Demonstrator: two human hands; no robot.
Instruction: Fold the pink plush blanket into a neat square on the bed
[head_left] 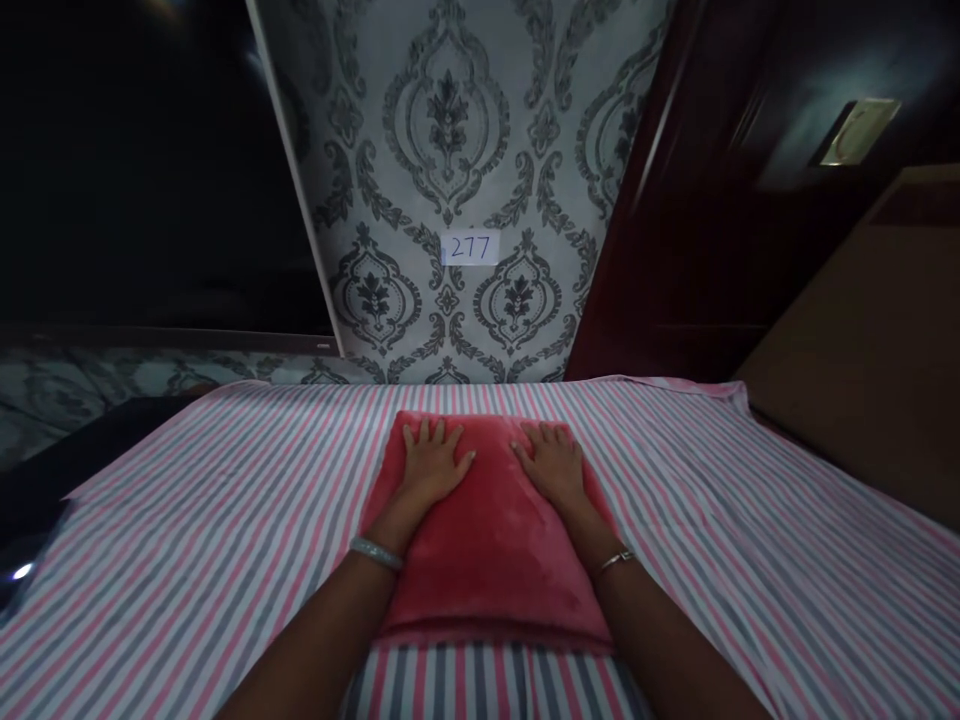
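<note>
A folded red plush blanket lies flat in front of me on a striped sheet. Its folded layers show along the near edge. Both of my hands rest palm down on its far half. My left hand is spread near the far left corner, thumb pointing inward. Near the far right corner my right hand lies with fingers stretched out. A wide band of red fabric shows between the two hands. Neither hand grips anything.
Behind the sheet rises a patterned wall with a paper label reading 277. A large dark screen hangs at the left. On the right are a dark red door and a brown cardboard box. A dark object with a light stands at the left edge.
</note>
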